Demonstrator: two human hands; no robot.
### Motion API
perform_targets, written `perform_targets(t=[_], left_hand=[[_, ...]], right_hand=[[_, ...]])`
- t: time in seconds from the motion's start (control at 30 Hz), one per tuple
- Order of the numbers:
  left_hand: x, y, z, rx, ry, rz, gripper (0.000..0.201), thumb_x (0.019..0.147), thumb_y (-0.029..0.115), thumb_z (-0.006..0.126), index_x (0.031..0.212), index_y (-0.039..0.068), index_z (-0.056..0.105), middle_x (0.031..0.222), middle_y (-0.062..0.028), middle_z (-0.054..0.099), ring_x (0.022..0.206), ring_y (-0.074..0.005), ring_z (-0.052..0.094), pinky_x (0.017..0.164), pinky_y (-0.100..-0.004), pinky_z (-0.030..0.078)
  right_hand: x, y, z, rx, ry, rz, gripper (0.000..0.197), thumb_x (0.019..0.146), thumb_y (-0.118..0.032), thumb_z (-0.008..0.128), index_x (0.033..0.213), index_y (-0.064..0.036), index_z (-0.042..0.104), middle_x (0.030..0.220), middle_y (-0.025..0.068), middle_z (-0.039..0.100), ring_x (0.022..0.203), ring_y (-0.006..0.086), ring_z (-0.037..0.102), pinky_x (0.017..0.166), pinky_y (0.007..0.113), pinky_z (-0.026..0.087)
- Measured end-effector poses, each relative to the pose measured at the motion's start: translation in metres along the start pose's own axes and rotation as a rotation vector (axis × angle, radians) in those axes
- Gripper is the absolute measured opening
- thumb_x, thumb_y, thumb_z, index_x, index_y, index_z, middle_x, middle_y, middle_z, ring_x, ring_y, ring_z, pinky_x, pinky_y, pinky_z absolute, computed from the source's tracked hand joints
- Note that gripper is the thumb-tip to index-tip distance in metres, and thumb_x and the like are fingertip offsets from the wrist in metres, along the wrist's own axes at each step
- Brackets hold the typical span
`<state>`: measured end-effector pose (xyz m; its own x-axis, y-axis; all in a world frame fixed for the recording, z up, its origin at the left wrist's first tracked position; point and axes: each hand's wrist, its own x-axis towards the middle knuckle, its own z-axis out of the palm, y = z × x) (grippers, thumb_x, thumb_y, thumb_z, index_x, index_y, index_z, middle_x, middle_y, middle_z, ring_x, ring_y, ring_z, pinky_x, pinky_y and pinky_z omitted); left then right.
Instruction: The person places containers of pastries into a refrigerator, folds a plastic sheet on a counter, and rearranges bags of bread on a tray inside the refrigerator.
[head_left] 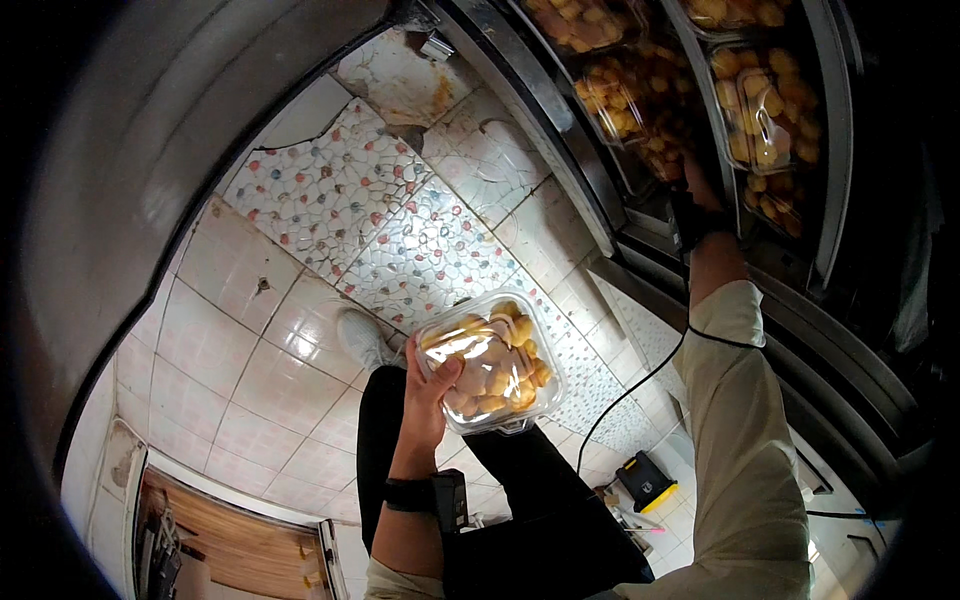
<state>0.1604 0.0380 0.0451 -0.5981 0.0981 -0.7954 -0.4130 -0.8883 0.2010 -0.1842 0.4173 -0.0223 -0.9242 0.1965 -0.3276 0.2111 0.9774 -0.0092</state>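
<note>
My left hand [427,402] is closed on the side of a clear plastic clamshell container [508,372], its thumb lying over the lid. Rounded yellow-orange pieces of food fill the container, which is held above the floor in front of my legs. Stretched far forward to the right, my right hand [692,182] is inside a dark cabinet with metal-edged shelves [706,85]. It is beside a clear container [640,100] of similar pieces; shadow hides its fingers, so I cannot tell whether they grip it. Another filled container [768,108] stands just to the right.
A large grey door panel [150,150] curves along the left. Below lies a tiled floor [235,340] with a pebble-patterned strip [335,190]. A black cable [615,400] hangs from my right arm. Near my legs sits a black-and-yellow box [645,480].
</note>
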Motion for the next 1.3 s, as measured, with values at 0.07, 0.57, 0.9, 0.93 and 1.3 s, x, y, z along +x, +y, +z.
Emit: perform_targets(t=[0.07, 0.57, 0.9, 0.93, 1.3], left_hand=[[-0.001, 0.002, 0.001, 0.01, 0.008, -0.01, 0.059, 0.08, 0.019, 0.065, 0.126, 0.005, 0.03, 0.116, -0.0104, 0.048, 0.108, -0.0193, 0.048, 0.093, -0.0312, 0.038], [-0.001, -0.003, 0.003, 0.042, 0.052, -0.03, 0.056, 0.079, 0.017, 0.065, 0.124, 0.006, 0.033, 0.114, -0.0086, 0.049, 0.106, -0.018, 0.049, 0.094, -0.0315, 0.038], [0.002, -0.013, 0.006, 0.042, -0.003, -0.039, 0.056, 0.08, 0.012, 0.063, 0.126, 0.006, 0.031, 0.116, -0.009, 0.048, 0.108, -0.0183, 0.048, 0.093, -0.0318, 0.039], [-0.005, -0.008, 0.001, 0.059, 0.049, -0.012, 0.056, 0.08, 0.012, 0.062, 0.126, 0.006, 0.031, 0.116, -0.0091, 0.048, 0.108, -0.0184, 0.048, 0.093, -0.0317, 0.04], [0.004, -0.017, 0.006, 0.004, -0.008, -0.048, 0.056, 0.079, 0.012, 0.064, 0.124, 0.006, 0.032, 0.114, -0.0091, 0.049, 0.105, -0.0181, 0.05, 0.092, -0.0311, 0.041]], right_hand=[[-0.003, -0.001, 0.002, -0.065, 0.002, 0.014, 0.057, 0.088, -0.038, 0.05, 0.135, -0.0116, 0.031, 0.132, 0.0138, 0.039, 0.115, 0.0311, 0.041, 0.087, 0.042, 0.041], [0.007, 0.066, 0.04, 0.27, 0.256, 0.267, 0.037, 0.092, -0.032, 0.042, 0.123, -0.0113, 0.044, 0.117, 0.0082, 0.051, 0.1, 0.0237, 0.051, 0.075, 0.039, 0.045], [0.026, 0.064, 0.066, 1.268, 0.369, -0.373, 0.048, 0.093, -0.037, 0.036, 0.133, -0.0102, 0.035, 0.134, 0.0123, 0.036, 0.123, 0.0302, 0.036, 0.101, 0.049, 0.032], [-0.004, 0.003, 0.077, 1.966, 0.161, -0.194, 0.05, 0.093, -0.04, 0.037, 0.132, -0.0083, 0.036, 0.131, 0.0149, 0.038, 0.119, 0.0314, 0.04, 0.096, 0.05, 0.037], [-0.028, 0.011, 0.062, 2.494, -0.847, 0.114, 0.046, 0.092, -0.04, 0.043, 0.115, -0.0015, 0.05, 0.106, 0.0161, 0.056, 0.097, 0.0335, 0.055, 0.073, 0.042, 0.049]])
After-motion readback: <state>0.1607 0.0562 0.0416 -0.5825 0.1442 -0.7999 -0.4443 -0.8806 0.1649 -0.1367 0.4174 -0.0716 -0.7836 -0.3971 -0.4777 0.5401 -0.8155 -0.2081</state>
